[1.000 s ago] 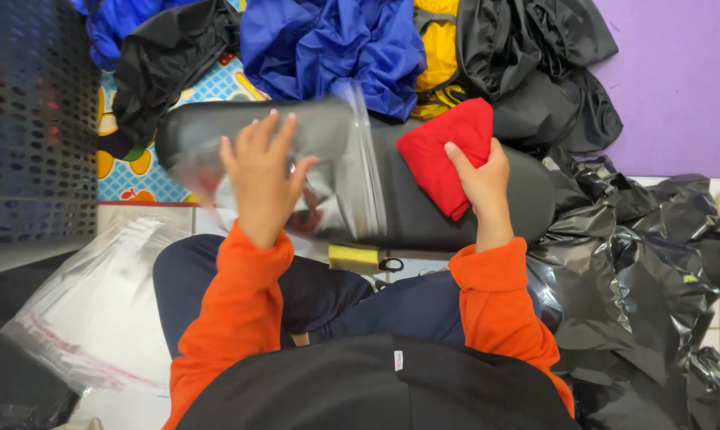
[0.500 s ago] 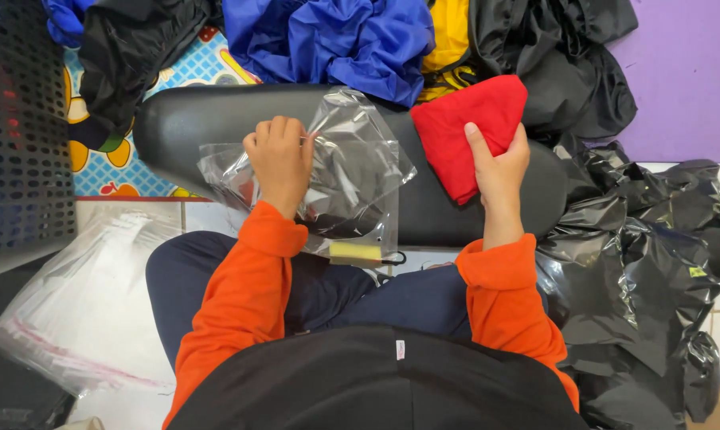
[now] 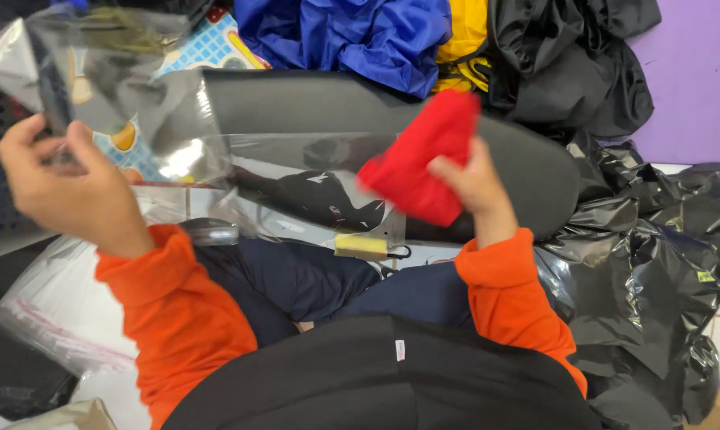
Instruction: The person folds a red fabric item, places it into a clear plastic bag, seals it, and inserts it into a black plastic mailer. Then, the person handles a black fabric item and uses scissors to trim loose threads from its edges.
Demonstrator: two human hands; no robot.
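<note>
Over the lap, both hands are up and busy. Left hand (image 3: pixel 61 187) pinches the edge of a clear plastic bag (image 3: pixel 169 135) between thumb and fingertips, lifted high toward the upper left — the film hangs open and spreads right, down to a sealed-looking strip near the knees. Right hand (image 3: pixel 475 187) grips a folded red cloth (image 3: pixel 424 155), fingers closed around its lower corner, thumb on top. The cloth sits just at the bag's right edge, touching or overlapping the film; cannot tell if any corner is already inside the mouth.

Progress, judged from how things lie: the cloth is folded and in hand, the bag is picked up and held out, but the cloth is not yet clearly in the bag — so about midway. Left to do would be getting the cloth fully inside and closing the bag.

Around them: a long black padded bench (image 3: pixel 344 103) across the frame behind the hands, a heap of blue fabric (image 3: pixel 352 36), yellow fabric (image 3: pixel 463 36) and black garments (image 3: pixel 567 56) beyond it. Crumpled black plastic bags (image 3: pixel 655 255) lie at right. A stack of more clear bags (image 3: pixel 53 318) lies at lower left. A small yellow tag-like item (image 3: pixel 360 247) rests near the knees. Orange sleeves, dark trousers.
</note>
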